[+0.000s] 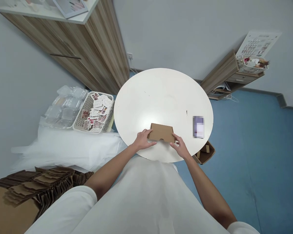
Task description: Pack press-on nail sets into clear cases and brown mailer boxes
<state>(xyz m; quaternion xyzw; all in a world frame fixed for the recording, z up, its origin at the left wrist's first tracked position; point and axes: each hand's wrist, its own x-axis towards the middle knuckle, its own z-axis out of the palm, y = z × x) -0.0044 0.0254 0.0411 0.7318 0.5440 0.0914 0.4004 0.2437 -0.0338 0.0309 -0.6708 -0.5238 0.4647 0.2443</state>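
Observation:
A small flat brown cardboard box point(161, 131) lies closed near the front edge of a round white table point(161, 97). My left hand point(143, 139) rests against the box's left end, fingers curled round its corner. My right hand point(180, 146) touches the box's right front corner, fingers bent onto its edge. Both hands hold the box on the tabletop.
A blurred purple-white phone-like item point(198, 126) lies on the table's right side. A white basket of small printed packets point(94, 112) and clear plastic trays point(63, 107) sit at left. Stacked flat cardboard blanks point(39, 183) lie lower left. An open brown carton point(205, 152) stands on the blue floor.

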